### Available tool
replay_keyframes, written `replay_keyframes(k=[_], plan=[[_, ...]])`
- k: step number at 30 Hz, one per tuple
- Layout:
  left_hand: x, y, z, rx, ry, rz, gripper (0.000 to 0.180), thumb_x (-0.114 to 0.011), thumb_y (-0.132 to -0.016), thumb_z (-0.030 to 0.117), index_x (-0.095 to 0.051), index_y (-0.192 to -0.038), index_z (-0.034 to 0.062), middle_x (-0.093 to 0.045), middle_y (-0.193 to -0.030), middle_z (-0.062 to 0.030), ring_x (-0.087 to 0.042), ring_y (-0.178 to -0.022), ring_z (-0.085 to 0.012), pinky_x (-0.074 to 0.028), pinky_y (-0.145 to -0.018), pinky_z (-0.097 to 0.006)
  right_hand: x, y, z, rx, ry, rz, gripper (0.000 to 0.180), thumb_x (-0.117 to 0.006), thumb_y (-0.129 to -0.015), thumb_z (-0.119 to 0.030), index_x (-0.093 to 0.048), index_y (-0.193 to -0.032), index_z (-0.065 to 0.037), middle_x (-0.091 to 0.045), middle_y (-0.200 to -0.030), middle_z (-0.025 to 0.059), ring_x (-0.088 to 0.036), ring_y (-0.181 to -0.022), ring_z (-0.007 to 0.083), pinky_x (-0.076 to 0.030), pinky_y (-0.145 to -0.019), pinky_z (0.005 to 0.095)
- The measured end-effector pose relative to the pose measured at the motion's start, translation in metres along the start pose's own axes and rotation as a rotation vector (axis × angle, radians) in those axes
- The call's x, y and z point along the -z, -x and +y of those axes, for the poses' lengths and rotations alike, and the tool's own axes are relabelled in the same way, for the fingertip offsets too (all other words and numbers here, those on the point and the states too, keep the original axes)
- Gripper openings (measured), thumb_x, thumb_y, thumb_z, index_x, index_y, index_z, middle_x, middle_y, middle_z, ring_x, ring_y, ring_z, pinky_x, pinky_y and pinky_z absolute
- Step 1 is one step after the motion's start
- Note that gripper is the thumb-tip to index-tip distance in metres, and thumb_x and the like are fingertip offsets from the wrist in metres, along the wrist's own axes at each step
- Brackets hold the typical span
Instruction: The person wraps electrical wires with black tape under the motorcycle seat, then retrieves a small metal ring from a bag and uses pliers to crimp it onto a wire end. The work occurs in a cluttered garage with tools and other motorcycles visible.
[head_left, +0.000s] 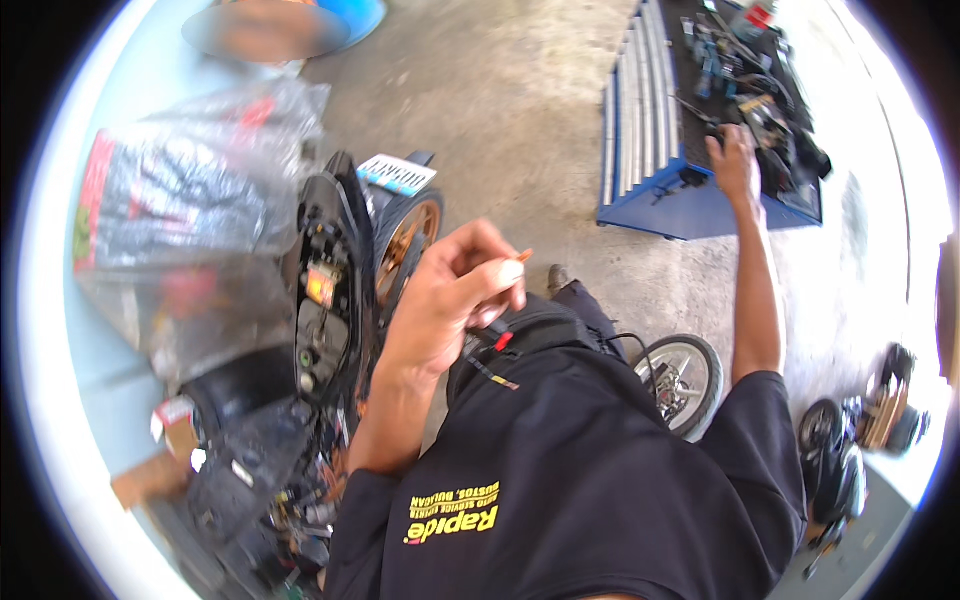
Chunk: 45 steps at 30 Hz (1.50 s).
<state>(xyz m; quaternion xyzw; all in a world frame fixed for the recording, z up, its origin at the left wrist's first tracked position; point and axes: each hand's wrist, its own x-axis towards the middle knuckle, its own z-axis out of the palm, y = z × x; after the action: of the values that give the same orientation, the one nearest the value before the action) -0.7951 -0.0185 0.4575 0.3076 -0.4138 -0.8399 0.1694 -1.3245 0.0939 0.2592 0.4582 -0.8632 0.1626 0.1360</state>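
Raised before my chest, my left hand (455,300) is closed, pinching a small orange piece (525,256) between thumb and fingers. Just below it, against a black bag (548,328) at my waist, show a red-tipped dark piece (503,341) and a thin strip with a coloured end (503,381). I cannot tell whether the hand also holds these. My right arm stretches to the top of a blue tool cabinet (640,205). There my right hand (737,165) has its fingers curled at a thin-shafted tool with a black handle (711,129), partly covered by the fingers.
Tools (715,60) and dark parts (790,160) crowd the cabinet top. At my left stands a partly stripped motorcycle (325,290), with a plastic-wrapped bundle (200,190) beside it. A spoked wheel (685,380) is near my right side; another motorcycle (835,465) stands farther right.
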Motion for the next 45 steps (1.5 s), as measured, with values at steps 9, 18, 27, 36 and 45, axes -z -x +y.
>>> replay_keyframes(k=[9,18,27,36,45], plan=[[-0.053,-0.045,0.0,-0.04,0.099,0.15,0.012,-0.078,-0.099,0.013,-0.066,-0.096,0.0107,-0.072,-0.078,-0.0036,-0.05,-0.06,-0.0031,-0.033,-0.054,-0.021,-0.022,-0.051,0.037,0.17,-0.009,-0.246,0.035,-0.076,-0.105,-0.031,-0.062,-0.118,-0.001,-0.073,-0.115,0.0218,-0.069,-0.111,0.0445,-0.054,-0.095,0.0534],[-0.052,-0.062,-0.001,-0.12,0.125,0.17,0.012,-0.076,-0.099,0.012,-0.065,-0.097,0.0096,-0.065,-0.079,-0.0018,-0.055,-0.064,-0.0036,-0.034,-0.054,-0.019,0.103,0.003,-0.101,-0.377,-1.428,-0.431,0.026,-0.068,-0.114,-0.026,-0.062,-0.115,-0.001,-0.071,-0.1,0.0112,-0.067,-0.088,0.0122,-0.057,-0.077,0.0303],[-0.077,-0.069,-0.002,-0.137,0.018,0.24,0.016,-0.08,-0.099,0.013,-0.065,-0.098,0.0076,-0.068,-0.081,-0.0022,-0.058,-0.066,-0.0043,-0.037,-0.055,-0.02,0.184,0.009,-0.239,-0.134,-1.712,-0.809,0.061,-0.079,-0.098,-0.01,-0.052,-0.152,0.0,-0.068,-0.098,0.004,-0.056,-0.082,0.0095,-0.047,-0.074,0.0266],[-0.095,-0.067,-0.007,-0.228,-0.065,0.344,0.017,-0.082,-0.102,0.013,-0.067,-0.1,0.0066,-0.071,-0.082,-0.0016,-0.059,-0.066,-0.0041,-0.041,-0.058,-0.021,0.197,0.005,-0.244,-0.063,-1.487,-0.761,0.02,-0.078,-0.097,-0.002,-0.076,-0.116,0.002,-0.075,-0.097,0.0019,-0.061,-0.082,0.0051,-0.051,-0.074,0.0229],[-0.107,-0.072,-0.007,-0.202,-0.07,0.369,0.015,-0.081,-0.105,0.012,-0.071,-0.11,0.0022,-0.078,-0.092,-0.005,-0.067,-0.076,-0.0053,-0.048,-0.067,-0.021,0.194,0.008,-0.237,-0.032,-1.508,-0.672,0.007,-0.076,-0.097,0.002,-0.073,-0.104,0.002,-0.071,-0.088,0.0007,-0.062,-0.078,0.0042,-0.052,-0.07,0.0239]])
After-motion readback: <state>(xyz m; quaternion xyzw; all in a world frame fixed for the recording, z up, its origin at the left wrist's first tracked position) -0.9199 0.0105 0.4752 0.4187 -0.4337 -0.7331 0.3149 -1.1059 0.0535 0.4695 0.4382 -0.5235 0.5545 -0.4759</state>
